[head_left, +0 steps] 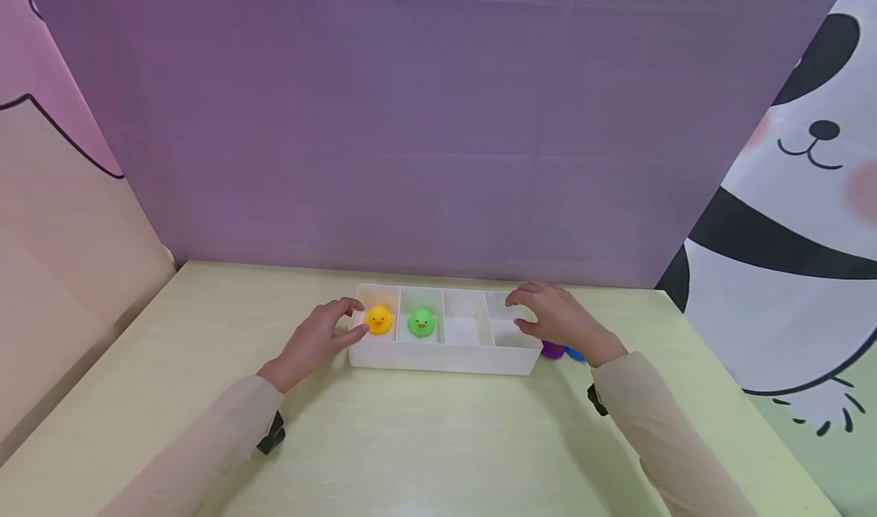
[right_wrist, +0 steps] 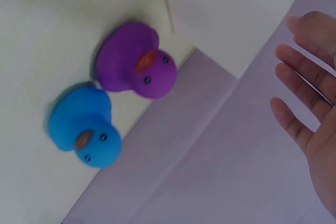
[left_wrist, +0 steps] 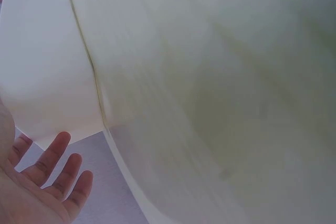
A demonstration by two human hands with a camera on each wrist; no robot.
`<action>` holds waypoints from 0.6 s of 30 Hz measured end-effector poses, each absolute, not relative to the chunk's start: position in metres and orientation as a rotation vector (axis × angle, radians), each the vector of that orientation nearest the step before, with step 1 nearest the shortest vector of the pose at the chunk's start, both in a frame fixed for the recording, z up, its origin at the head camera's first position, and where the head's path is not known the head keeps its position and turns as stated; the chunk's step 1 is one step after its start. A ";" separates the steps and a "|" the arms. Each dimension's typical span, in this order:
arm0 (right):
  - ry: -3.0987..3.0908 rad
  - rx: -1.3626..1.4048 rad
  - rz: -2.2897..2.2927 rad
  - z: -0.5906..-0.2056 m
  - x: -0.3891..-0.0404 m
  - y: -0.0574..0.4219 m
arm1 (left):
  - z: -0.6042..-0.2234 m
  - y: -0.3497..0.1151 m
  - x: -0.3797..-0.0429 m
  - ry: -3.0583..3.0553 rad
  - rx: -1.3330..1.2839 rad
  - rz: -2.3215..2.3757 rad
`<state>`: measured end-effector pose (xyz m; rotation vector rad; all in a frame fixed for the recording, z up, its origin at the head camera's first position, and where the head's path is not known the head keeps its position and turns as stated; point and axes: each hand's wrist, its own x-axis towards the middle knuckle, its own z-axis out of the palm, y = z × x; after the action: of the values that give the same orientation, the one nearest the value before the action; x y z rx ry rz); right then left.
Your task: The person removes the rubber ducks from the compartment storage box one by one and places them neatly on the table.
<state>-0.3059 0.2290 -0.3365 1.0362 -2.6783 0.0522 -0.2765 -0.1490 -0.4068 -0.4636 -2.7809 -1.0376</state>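
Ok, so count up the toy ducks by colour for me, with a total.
Yellow duck: 1, in the white box
Green duck: 1, in the box
Purple duck: 1, outside the box
Blue duck: 1, outside the box
Total: 4

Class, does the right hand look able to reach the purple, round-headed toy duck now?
Probably yes: the right hand looks empty and near, and the purple toy duck sits outside the white rectangular box, with nothing on it.
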 end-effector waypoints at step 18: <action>-2.603 1.190 0.065 -0.340 -0.314 0.170 | -0.407 -0.148 -0.278 -2.791 -0.449 -0.992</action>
<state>-0.3137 0.1697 -0.3403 1.1901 -2.6028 0.0647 -0.2775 -0.1484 -0.4069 -0.4494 -2.7911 -0.9917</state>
